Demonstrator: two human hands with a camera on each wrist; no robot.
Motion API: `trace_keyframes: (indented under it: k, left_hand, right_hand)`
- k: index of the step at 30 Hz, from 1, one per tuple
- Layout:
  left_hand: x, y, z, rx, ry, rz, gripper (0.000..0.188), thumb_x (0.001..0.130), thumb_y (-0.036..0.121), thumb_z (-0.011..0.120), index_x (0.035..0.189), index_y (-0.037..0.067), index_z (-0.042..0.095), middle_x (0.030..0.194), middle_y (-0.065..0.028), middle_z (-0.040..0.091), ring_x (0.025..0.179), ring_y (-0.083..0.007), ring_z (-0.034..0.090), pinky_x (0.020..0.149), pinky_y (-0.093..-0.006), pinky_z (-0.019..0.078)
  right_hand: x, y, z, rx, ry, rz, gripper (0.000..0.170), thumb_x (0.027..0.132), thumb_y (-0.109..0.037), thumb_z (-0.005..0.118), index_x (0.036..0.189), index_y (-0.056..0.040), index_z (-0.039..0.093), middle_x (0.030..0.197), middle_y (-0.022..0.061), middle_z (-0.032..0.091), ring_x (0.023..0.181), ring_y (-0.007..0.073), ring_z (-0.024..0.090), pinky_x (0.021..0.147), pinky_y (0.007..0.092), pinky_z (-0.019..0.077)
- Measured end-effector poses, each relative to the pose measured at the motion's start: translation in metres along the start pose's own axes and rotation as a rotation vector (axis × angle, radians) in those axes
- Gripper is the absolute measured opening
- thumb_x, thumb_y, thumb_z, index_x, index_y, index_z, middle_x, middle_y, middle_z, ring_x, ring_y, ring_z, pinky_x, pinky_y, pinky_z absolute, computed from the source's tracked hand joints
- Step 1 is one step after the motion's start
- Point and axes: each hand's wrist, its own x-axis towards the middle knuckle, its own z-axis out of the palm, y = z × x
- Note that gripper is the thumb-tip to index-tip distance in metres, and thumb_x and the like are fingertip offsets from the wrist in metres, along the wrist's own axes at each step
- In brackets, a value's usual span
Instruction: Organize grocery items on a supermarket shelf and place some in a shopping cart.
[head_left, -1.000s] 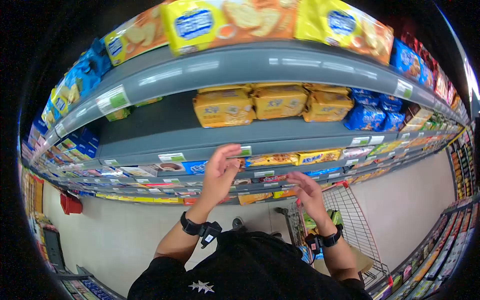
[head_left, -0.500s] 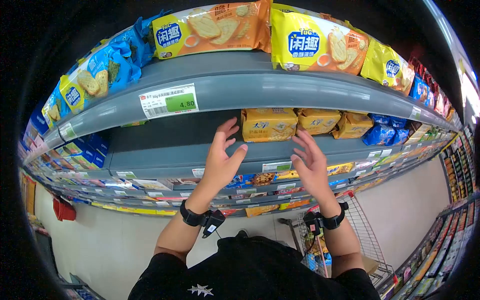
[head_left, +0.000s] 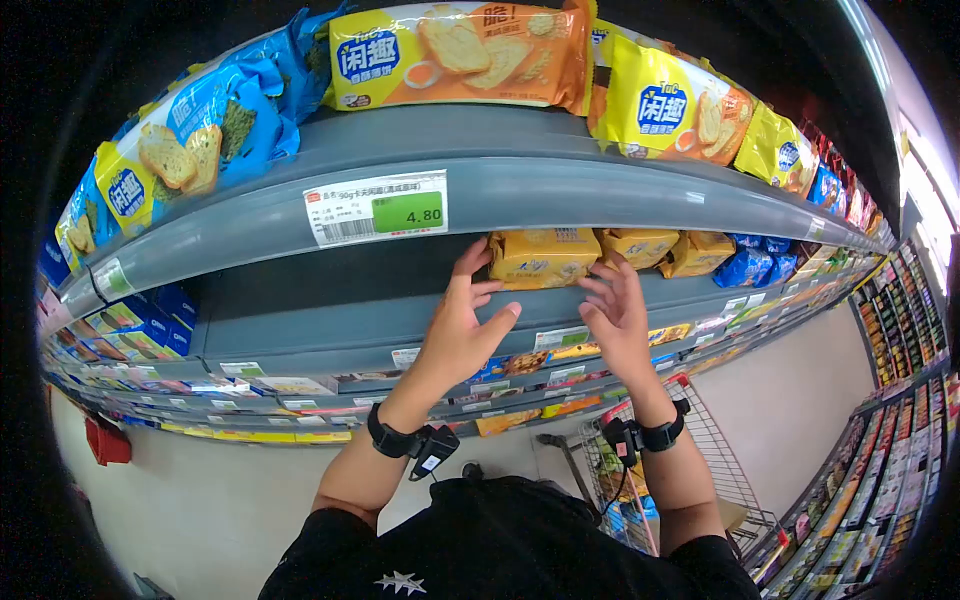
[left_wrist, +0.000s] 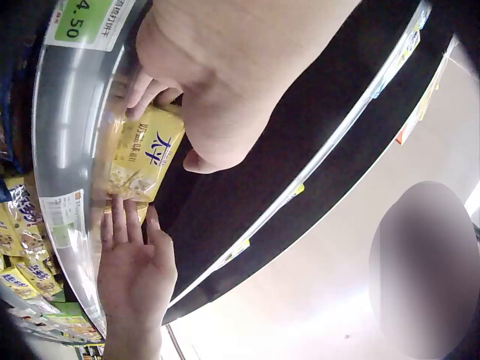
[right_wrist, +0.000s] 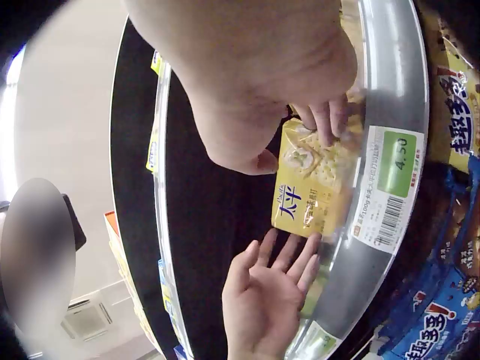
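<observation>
A yellow pack of crackers (head_left: 545, 258) sits at the left end of a row on the second shelf. In the head view my left hand (head_left: 465, 325) is at its left side and my right hand (head_left: 618, 322) at its right front corner. Both hands have spread, slightly bent fingers, with the thumbs held apart from the pack. From the left wrist view, the right hand's fingertips (left_wrist: 133, 217) reach the near end of the cracker pack (left_wrist: 146, 154). The right wrist view shows the left hand (right_wrist: 264, 304) with fingertips right at the pack's lower end.
More yellow cracker packs (head_left: 640, 247) and blue packs (head_left: 745, 268) continue to the right. The upper shelf edge (head_left: 560, 190), with a price tag (head_left: 378, 208), curves over the hands. A shopping cart (head_left: 715, 440) stands below right; a red basket (head_left: 107, 440) is on the floor at left.
Both hands have risen from below the shelf edge to either side of the left-end cracker pack. The head view has shifted, bringing the upper shelf's price tag nearer.
</observation>
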Motion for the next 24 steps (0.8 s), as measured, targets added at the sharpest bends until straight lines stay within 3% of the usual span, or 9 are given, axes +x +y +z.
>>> trace_keyframes:
  k: [3, 5, 6, 9, 10, 14, 16, 19, 24]
  left_hand:
    - [-0.007, 0.002, -0.006, -0.144, 0.036, 0.007, 0.076, 0.087, 0.004, 0.064, 0.151, 0.009, 0.024, 0.144, -0.0176, 0.038, 0.121, -0.0267, 0.054, 0.102, -0.0405, 0.0426]
    - [-0.013, -0.002, -0.013, -0.150, 0.061, 0.055, 0.072, 0.089, 0.007, 0.065, 0.149, 0.005, 0.027, 0.136, -0.0176, 0.043, 0.120, -0.0259, 0.054, 0.100, -0.0386, 0.0463]
    - [-0.016, -0.002, -0.018, -0.247, 0.049, 0.064, 0.068, 0.089, 0.006, 0.064, 0.148, 0.003, 0.029, 0.133, -0.0165, 0.044, 0.120, -0.0246, 0.054, 0.100, -0.0371, 0.0463]
    - [-0.029, 0.004, -0.026, -0.359, 0.063, 0.049, 0.052, 0.091, 0.004, 0.060, 0.138, -0.002, 0.039, 0.123, -0.0120, 0.047, 0.115, -0.0189, 0.054, 0.096, -0.0319, 0.0469]
    - [-0.035, 0.001, -0.028, -0.394, 0.080, 0.046, 0.047, 0.090, 0.003, 0.060, 0.133, -0.001, 0.042, 0.121, -0.0108, 0.048, 0.113, -0.0173, 0.054, 0.094, -0.0304, 0.0476]
    - [-0.049, -0.005, -0.023, -0.424, 0.160, 0.090, 0.044, 0.087, -0.001, 0.065, 0.125, 0.001, 0.043, 0.115, -0.0082, 0.051, 0.109, -0.0144, 0.054, 0.088, -0.0281, 0.0518]
    - [-0.055, -0.005, -0.023, -0.437, 0.187, 0.095, 0.048, 0.086, -0.002, 0.067, 0.126, 0.001, 0.041, 0.115, -0.0085, 0.051, 0.109, -0.0146, 0.055, 0.087, -0.0283, 0.0528]
    - [-0.064, -0.008, -0.025, -0.490, 0.205, 0.048, 0.056, 0.087, 0.008, 0.070, 0.133, 0.000, 0.039, 0.129, -0.0132, 0.049, 0.120, -0.0222, 0.052, 0.101, -0.0333, 0.0451]
    - [-0.069, -0.013, -0.026, -0.465, 0.188, 0.016, 0.057, 0.088, 0.008, 0.068, 0.136, -0.001, 0.038, 0.134, -0.0156, 0.047, 0.125, -0.0243, 0.049, 0.101, -0.0339, 0.0449]
  right_hand:
    - [-0.008, 0.001, 0.002, 0.196, 0.008, -0.010, 0.065, 0.087, 0.001, 0.060, 0.146, -0.0012, 0.032, 0.136, 0.0155, 0.045, 0.119, 0.0255, 0.055, 0.096, 0.0357, 0.0479]
    - [-0.012, 0.002, 0.002, 0.361, -0.059, -0.025, 0.062, 0.095, -0.013, 0.052, 0.149, 0.0010, 0.025, 0.141, 0.0158, 0.043, 0.126, 0.0260, 0.050, 0.099, 0.0385, 0.0447]
    - [-0.017, -0.007, 0.005, 0.366, -0.069, -0.028, 0.054, 0.097, -0.022, 0.051, 0.143, 0.0032, 0.035, 0.140, 0.0140, 0.045, 0.126, 0.0251, 0.050, 0.102, 0.0413, 0.0431]
    - [-0.027, -0.009, 0.009, 0.446, -0.099, 0.016, 0.044, 0.097, -0.023, 0.052, 0.132, 0.0023, 0.046, 0.132, 0.0113, 0.052, 0.120, 0.0215, 0.052, 0.098, 0.0375, 0.0437]
    - [-0.029, -0.009, 0.013, 0.512, -0.040, 0.014, 0.025, 0.095, -0.017, 0.060, 0.112, -0.0003, 0.053, 0.114, 0.0081, 0.056, 0.102, 0.0124, 0.054, 0.090, 0.0282, 0.0445]
    - [-0.039, -0.011, 0.028, 0.388, -0.037, 0.018, 0.018, 0.086, 0.000, 0.066, 0.091, -0.0049, 0.049, 0.101, 0.0047, 0.056, 0.097, 0.0116, 0.053, 0.089, 0.0273, 0.0426]
    - [-0.040, -0.011, 0.032, 0.373, -0.060, 0.016, 0.019, 0.086, 0.001, 0.066, 0.092, -0.0047, 0.050, 0.102, 0.0051, 0.056, 0.097, 0.0119, 0.053, 0.090, 0.0276, 0.0427]
    - [-0.042, -0.009, 0.034, 0.367, -0.096, 0.036, 0.019, 0.086, 0.001, 0.067, 0.092, -0.0044, 0.050, 0.104, 0.0061, 0.057, 0.098, 0.0130, 0.055, 0.091, 0.0286, 0.0431]
    - [-0.044, -0.003, 0.034, 0.356, -0.103, 0.052, 0.020, 0.085, 0.001, 0.067, 0.093, -0.0047, 0.050, 0.106, 0.0069, 0.057, 0.099, 0.0129, 0.055, 0.091, 0.0283, 0.0436]
